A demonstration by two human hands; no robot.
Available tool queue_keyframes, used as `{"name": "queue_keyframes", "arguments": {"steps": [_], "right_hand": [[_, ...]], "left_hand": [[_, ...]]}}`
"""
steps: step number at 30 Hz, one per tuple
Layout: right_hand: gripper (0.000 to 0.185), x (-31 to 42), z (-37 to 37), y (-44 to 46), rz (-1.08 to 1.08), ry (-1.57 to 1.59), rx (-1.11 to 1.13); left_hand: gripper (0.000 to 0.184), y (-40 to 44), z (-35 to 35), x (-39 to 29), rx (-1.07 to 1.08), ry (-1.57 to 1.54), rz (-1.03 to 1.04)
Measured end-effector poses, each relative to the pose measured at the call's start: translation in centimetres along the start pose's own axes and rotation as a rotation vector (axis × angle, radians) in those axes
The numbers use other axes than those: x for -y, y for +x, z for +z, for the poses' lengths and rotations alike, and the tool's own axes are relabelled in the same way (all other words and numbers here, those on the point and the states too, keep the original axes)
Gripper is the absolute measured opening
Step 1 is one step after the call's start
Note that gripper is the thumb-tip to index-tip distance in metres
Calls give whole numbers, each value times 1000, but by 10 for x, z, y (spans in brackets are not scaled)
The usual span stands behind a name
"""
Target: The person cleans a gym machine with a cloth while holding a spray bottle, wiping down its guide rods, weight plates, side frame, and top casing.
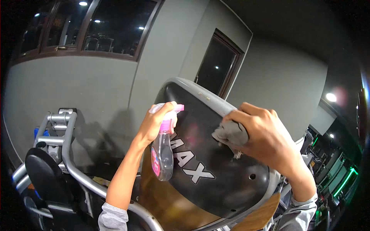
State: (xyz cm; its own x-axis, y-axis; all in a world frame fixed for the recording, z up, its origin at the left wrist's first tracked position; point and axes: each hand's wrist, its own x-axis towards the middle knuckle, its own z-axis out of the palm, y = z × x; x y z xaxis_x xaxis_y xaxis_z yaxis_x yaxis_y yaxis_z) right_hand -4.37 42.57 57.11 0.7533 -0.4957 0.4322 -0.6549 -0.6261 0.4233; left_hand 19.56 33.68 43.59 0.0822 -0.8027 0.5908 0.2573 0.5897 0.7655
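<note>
Wrapped round the neck and trigger of a clear spray bottle (165,154) with a pink nozzle is my left hand (158,121). The bottle hangs upright in front of a black machine panel (200,134) with white lettering and a grey rim. My right hand (264,134) grips a grey cloth (231,134) near the panel's upper right side. Part of the cloth is hidden behind my fingers, and whether it presses on the panel is hard to tell.
At the left stand a silver tube frame (67,142) and a black padded seat (44,175). Behind the panel is a grey wall (88,92) with dark windows (115,27). More gym equipment (333,181) shows at the right.
</note>
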Motion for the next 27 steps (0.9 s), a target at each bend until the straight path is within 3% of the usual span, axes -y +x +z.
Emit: {"name": "queue_keyframes", "arguments": {"steps": [1,4,8,15,18,22,24,27], "right_hand": [[44,-3,3,8,-4,50,-23],[43,-11,15,34,-119,37,-71],[41,-25,43,73,-182,-14,-70],[44,-24,92,132,-223,-264,19],[47,-13,113,164,-112,-213,93],[36,18,136,162,-207,-311,98],[29,33,122,144,-182,-250,240],[26,29,96,106,-195,-220,175]], "left_hand": [[51,1,-3,2,24,35,-11],[55,2,-10,6,150,80,74],[47,0,-26,12,196,67,52],[47,3,-49,17,186,-125,110],[47,6,-61,26,187,-91,91],[49,0,-55,19,167,-252,57],[51,2,-70,26,232,-202,104],[54,-4,-79,27,323,-375,72]]}}
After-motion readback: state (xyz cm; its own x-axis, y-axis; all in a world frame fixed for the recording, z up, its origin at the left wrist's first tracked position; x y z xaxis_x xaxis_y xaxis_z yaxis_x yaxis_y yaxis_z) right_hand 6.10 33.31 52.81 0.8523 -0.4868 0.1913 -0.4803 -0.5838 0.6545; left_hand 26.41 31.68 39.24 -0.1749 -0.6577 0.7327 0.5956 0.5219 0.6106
